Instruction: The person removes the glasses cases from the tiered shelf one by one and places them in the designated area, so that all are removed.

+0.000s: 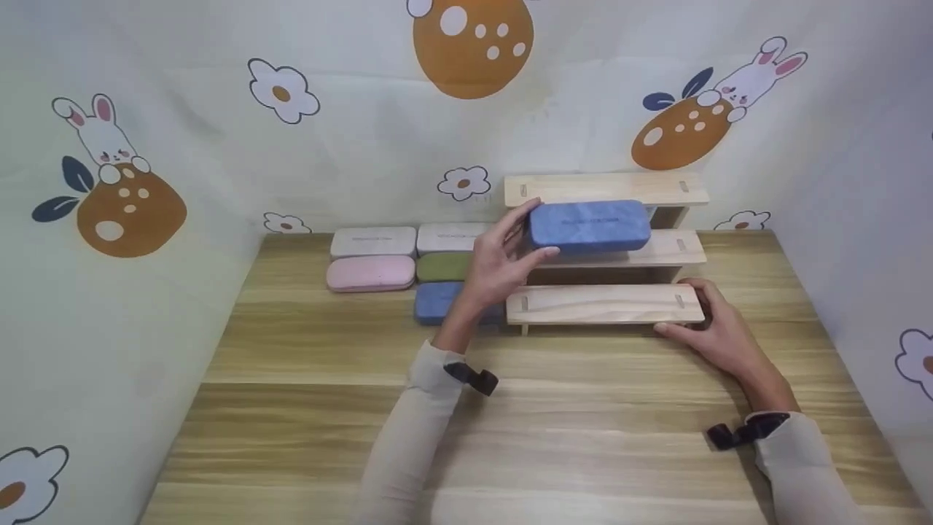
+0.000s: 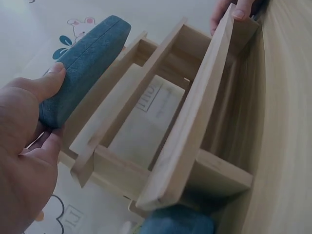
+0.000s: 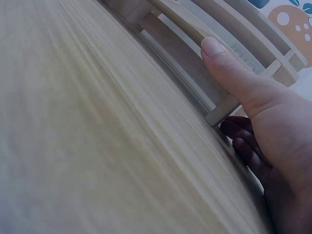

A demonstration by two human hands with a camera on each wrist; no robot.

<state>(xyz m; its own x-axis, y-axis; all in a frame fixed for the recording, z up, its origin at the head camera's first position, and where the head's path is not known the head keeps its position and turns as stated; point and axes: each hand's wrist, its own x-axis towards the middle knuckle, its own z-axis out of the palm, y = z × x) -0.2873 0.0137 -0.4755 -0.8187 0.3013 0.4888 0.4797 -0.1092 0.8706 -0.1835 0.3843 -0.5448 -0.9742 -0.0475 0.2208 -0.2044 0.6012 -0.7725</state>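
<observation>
My left hand (image 1: 499, 266) pinches one end of a blue glasses case (image 1: 590, 226), thumb on the near side and fingers behind. The case is held over the middle tier of a wooden three-step rack (image 1: 605, 305), and the left wrist view shows a gap between case and rack. At the right end of the lowest tier, my right hand (image 1: 725, 332) grips the board, with the thumb along its front edge. In the right wrist view the other fingers (image 3: 251, 153) curl behind the rack's leg, near the tabletop.
Left of the rack lie several more glasses cases: a pink case (image 1: 370, 273), a green case (image 1: 440, 267), another blue case (image 1: 437, 302) and two whitish cases (image 1: 373, 240) at the back. A patterned cloth wall (image 1: 364, 160) stands behind the wood-grain table (image 1: 306, 423).
</observation>
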